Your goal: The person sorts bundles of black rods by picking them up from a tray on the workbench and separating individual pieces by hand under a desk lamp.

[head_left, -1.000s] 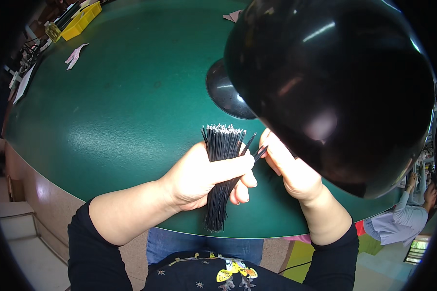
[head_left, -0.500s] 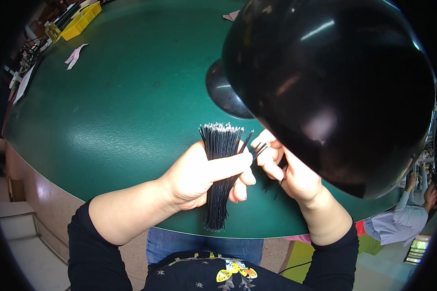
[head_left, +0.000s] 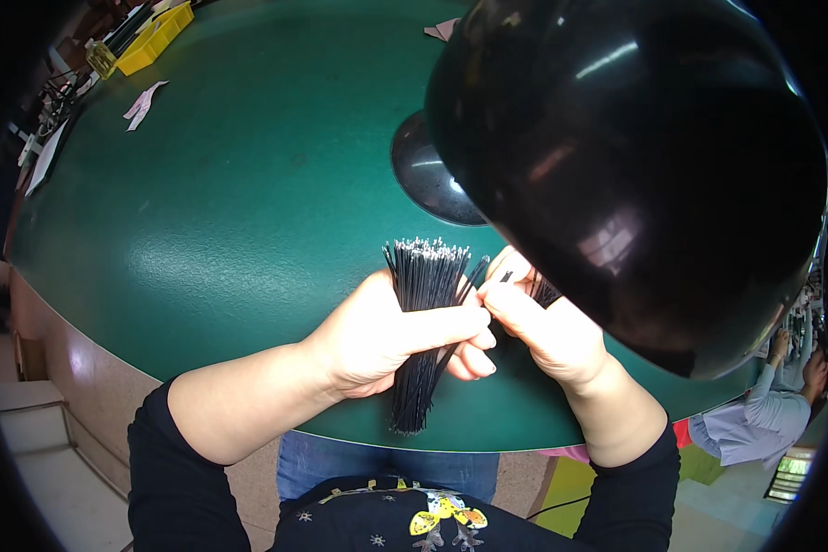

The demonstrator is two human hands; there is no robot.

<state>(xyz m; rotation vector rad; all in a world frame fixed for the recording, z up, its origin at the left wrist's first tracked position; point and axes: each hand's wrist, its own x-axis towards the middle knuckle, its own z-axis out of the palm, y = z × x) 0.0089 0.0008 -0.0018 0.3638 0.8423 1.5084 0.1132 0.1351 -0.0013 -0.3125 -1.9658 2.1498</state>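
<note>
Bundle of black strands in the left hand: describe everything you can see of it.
The bundle is many thin, straight black strands, apparently coated wire, with pale, shiny tips at the far end, where it fans slightly. The left hand clasps its middle, thumb across the front; a few strands splay toward the right hand. It runs nearly vertically in the picture, over the green tabletop; contact there is unclear.

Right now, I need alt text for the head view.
The left hand grips a bundle of thin black wires; close beside it, the right hand holds several dark strands. A glossy black dome overhangs the green table.
</note>
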